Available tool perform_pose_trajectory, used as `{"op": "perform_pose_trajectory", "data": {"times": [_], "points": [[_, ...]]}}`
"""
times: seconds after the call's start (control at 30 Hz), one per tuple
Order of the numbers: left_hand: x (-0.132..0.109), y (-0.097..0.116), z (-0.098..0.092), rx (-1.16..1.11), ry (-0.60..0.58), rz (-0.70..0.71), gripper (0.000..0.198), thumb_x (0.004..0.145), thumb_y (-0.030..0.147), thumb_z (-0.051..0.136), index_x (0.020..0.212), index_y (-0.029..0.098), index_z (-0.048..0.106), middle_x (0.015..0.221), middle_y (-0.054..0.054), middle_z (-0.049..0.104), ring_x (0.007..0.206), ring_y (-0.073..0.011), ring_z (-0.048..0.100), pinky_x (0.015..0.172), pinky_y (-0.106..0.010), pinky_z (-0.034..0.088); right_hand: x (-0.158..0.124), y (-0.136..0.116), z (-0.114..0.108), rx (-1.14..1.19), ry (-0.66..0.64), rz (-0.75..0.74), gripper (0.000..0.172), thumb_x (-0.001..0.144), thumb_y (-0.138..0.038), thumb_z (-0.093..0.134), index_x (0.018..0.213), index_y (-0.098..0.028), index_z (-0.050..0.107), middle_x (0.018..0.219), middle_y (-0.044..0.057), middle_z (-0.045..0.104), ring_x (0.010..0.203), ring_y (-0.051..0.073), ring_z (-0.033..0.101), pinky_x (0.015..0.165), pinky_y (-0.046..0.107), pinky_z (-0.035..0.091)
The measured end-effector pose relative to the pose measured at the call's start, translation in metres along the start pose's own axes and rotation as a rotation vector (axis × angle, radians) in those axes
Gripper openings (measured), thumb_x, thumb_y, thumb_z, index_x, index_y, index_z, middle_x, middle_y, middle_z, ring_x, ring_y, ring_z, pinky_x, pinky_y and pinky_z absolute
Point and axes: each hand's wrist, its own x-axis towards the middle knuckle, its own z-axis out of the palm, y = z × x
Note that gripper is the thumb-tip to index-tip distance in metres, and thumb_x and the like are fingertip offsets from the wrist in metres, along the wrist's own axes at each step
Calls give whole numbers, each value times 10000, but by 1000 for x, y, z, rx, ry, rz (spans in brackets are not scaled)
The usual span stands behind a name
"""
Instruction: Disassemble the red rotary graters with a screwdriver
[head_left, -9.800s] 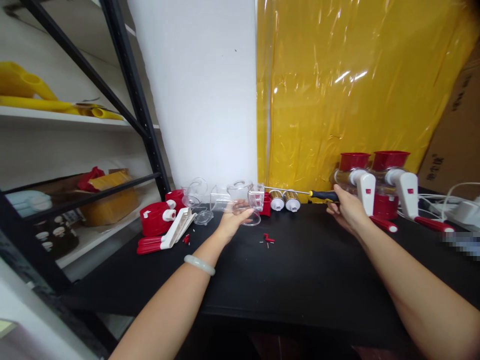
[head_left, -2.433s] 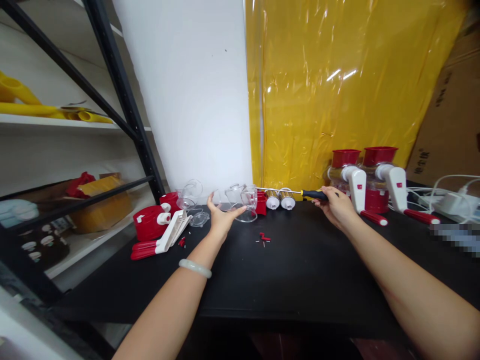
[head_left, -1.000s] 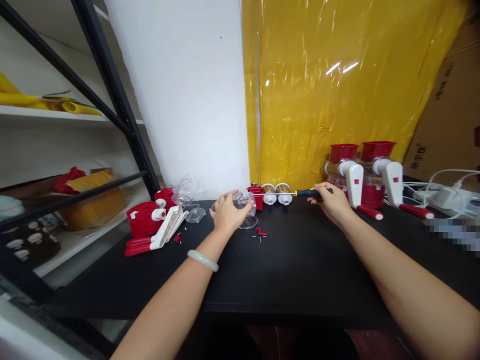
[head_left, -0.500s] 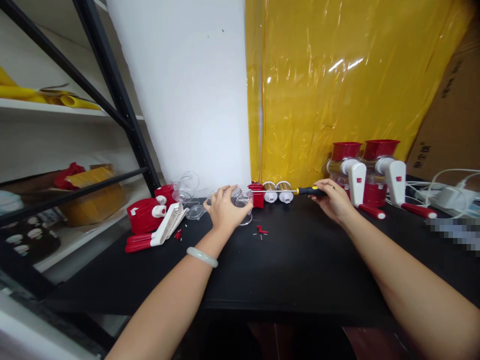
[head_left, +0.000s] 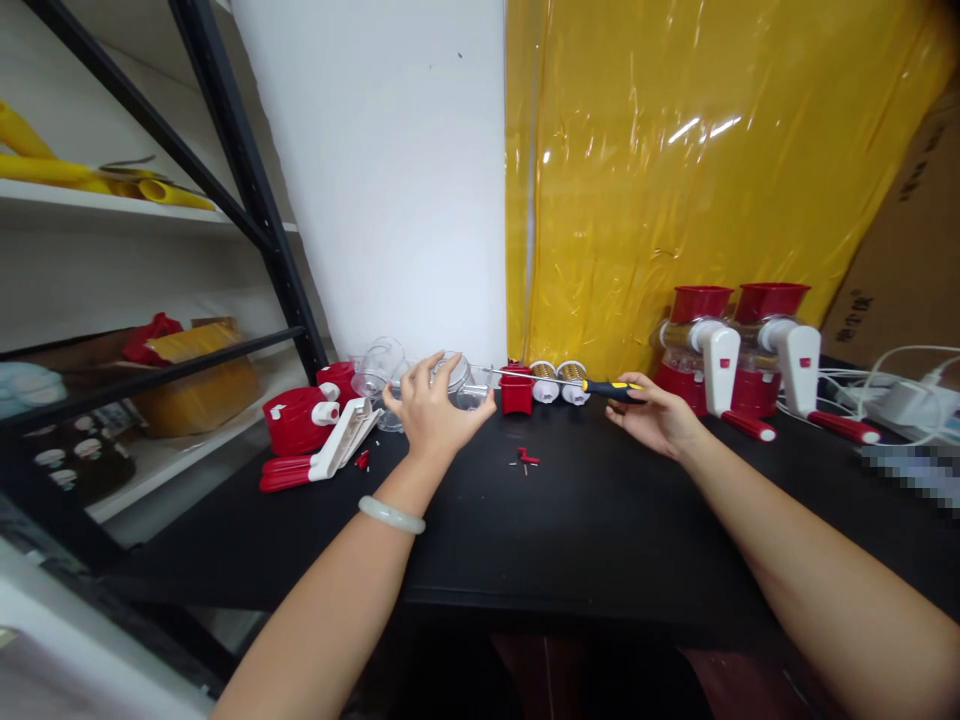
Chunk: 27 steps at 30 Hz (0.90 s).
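My left hand (head_left: 430,412) is curled over a clear plastic housing (head_left: 465,383) at the back of the black table (head_left: 585,530). My right hand (head_left: 655,415) grips the black-and-yellow handle of a screwdriver (head_left: 592,385), whose long shaft points left toward the clear housing and passes over a small red part (head_left: 516,392). Two metal-and-white drums (head_left: 559,381) lie just behind the shaft. Small red pieces and screws (head_left: 525,459) lie on the table between my hands.
Left of my left hand lie red and white crank parts (head_left: 315,440) and more clear shells (head_left: 375,362). Two assembled red-and-white grinders (head_left: 742,360) stand at the right, with white cables (head_left: 892,395) beyond. A black-framed shelf (head_left: 150,330) holds boxes at left; yellow film (head_left: 675,170) hangs behind.
My left hand closed over the clear housing and drew it slightly left. My right hand moved the screwdriver leftward, its tip now nearer the housing.
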Motion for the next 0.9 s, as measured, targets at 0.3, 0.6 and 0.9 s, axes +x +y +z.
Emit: {"op": "perform_pose_trajectory", "data": {"times": [0.3, 0.6, 0.9], "points": [[1, -2, 0, 18, 41, 30, 561, 710, 489, 716, 1231, 303, 622, 1346, -84, 596, 1224, -390, 507, 1119, -626, 135, 3, 7, 6, -193, 89, -45, 246, 763, -418, 726, 767, -223, 577, 482, -49, 485, 378, 77, 377, 393, 205, 332], [2, 2, -3, 31, 50, -5, 581, 692, 477, 732, 1236, 306, 614, 1355, -86, 584, 1223, -391, 503, 1112, -626, 140, 0, 2, 10, -81, 93, 17, 392, 779, -609, 607, 815, -219, 590, 674, 58, 648, 602, 193, 625, 488, 294, 467], [4, 4, -7, 44, 41, -4, 572, 693, 459, 733, 1232, 304, 618, 1355, -92, 584, 1232, -400, 496, 1104, -623, 162, -2, 0, 14, -17, 29, -75, 381, 572, -185, 813, 846, -273, 563, 764, -41, 640, 657, 137, 616, 581, 263, 494]]}}
